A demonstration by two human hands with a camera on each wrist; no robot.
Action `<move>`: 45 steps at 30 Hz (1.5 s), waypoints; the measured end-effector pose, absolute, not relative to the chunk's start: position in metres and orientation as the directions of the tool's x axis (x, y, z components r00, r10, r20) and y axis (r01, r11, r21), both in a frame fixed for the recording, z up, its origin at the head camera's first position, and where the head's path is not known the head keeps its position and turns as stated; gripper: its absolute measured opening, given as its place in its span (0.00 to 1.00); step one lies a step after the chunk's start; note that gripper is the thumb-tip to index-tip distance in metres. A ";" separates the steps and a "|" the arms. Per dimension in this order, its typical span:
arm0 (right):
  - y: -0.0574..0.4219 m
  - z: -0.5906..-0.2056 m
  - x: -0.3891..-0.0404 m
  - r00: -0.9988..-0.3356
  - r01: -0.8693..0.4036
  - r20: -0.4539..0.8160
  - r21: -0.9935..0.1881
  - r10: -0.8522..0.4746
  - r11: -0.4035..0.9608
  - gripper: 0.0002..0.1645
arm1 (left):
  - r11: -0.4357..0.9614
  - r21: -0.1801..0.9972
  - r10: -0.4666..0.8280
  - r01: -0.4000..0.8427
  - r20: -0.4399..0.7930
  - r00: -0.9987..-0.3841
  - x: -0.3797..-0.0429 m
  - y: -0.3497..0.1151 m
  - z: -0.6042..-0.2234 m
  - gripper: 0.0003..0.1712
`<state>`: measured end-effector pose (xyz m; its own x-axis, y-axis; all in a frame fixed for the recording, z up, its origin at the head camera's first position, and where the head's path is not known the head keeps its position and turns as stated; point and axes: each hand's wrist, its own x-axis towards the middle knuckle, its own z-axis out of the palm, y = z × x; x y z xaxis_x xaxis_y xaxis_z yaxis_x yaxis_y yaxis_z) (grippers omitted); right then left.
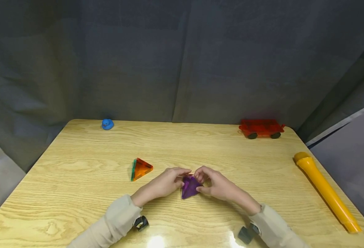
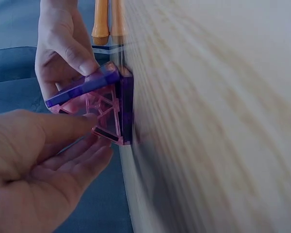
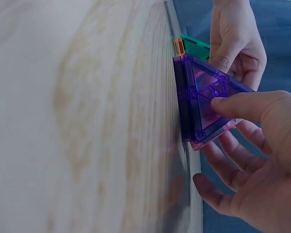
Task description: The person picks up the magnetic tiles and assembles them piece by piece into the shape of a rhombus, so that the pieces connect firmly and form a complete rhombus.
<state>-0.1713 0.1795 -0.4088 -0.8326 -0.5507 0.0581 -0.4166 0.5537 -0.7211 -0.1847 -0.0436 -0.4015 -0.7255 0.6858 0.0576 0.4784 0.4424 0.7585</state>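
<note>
A small pyramid of see-through purple and pink triangular magnetic tiles [image 1: 189, 189] stands low on the wooden table between both hands. My left hand [image 1: 168, 182] pinches it from the left, thumb at the pink tile [image 2: 106, 116] and the other fingers curving round behind. From the right, my right hand [image 1: 217, 184] grips it too, its thumb pressing on a purple tile [image 3: 208, 92] and several fingers at the far side. One purple tile lies along the tabletop as its base. Beyond the left hand sits a second pyramid of orange and green tiles [image 1: 142, 168].
At the table's back left corner is a blue toy duck [image 1: 107, 124]. A red wheeled toy wagon [image 1: 260, 128] stands at the back right. Along the right edge lies a long yellow-orange stick [image 1: 327, 193] with a rounded head. Dark curtains [image 1: 182, 62] hang behind the wooden table [image 1: 76, 193].
</note>
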 end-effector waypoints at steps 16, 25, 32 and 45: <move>0.179 -0.409 -0.168 -0.836 -0.419 0.056 -0.706 -0.546 0.570 0.45 | 0.474 0.745 0.580 0.470 0.138 -0.803 -0.190 -0.097 -0.359 0.23; 0.177 -0.408 -0.168 -0.823 -0.396 0.004 -0.720 -0.567 0.570 0.47 | 0.555 0.738 0.511 0.383 0.060 -0.857 -0.217 -0.174 -0.348 0.25; 0.177 -0.408 -0.168 -0.830 -0.396 0.004 -0.710 -0.558 0.583 0.47 | 0.592 0.710 0.624 0.382 -0.103 -0.775 -0.222 -0.204 -0.358 0.37; 0.175 -0.408 -0.170 -0.789 -0.412 0.018 -0.758 -0.614 0.507 0.33 | 0.623 0.654 0.624 0.429 -0.083 -0.777 -0.229 -0.184 -0.373 0.25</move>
<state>-0.1703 0.1751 -0.4084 -0.7889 -0.6143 0.0180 -0.4117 0.5066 -0.7575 -0.2287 -0.1839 -0.3733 -0.7773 0.6236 -0.0834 0.4293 0.6226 0.6542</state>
